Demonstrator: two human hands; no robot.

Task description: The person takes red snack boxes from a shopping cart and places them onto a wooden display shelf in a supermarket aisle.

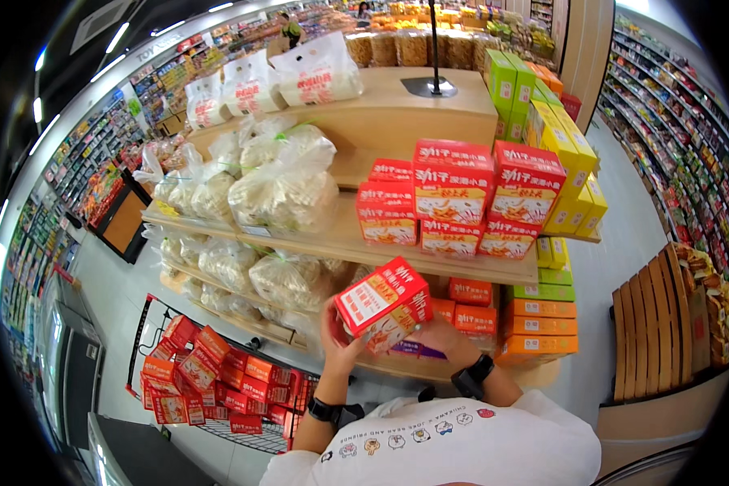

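Note:
Both hands hold one red snack box (384,304) in front of my chest, tilted so that a white printed panel faces up. My left hand (338,333) grips its near left end, and my right hand (435,334) is against its right side; some fingers are hidden behind it. Just beyond, a wooden display shelf (383,258) carries stacked red boxes (455,182) of the same kind on its right part. More red boxes (475,319) stand on the lower shelf. To my left is a shopping cart (243,428) with a heap of red boxes (203,361) in it.
Clear plastic bags of pale food (285,188) fill the shelf's left part. White plastic packs (316,70) stand on top near a black post (434,48). Yellow boxes (559,140) and orange boxes (537,328) line the right end. A slatted wooden stand (650,328) is farther right.

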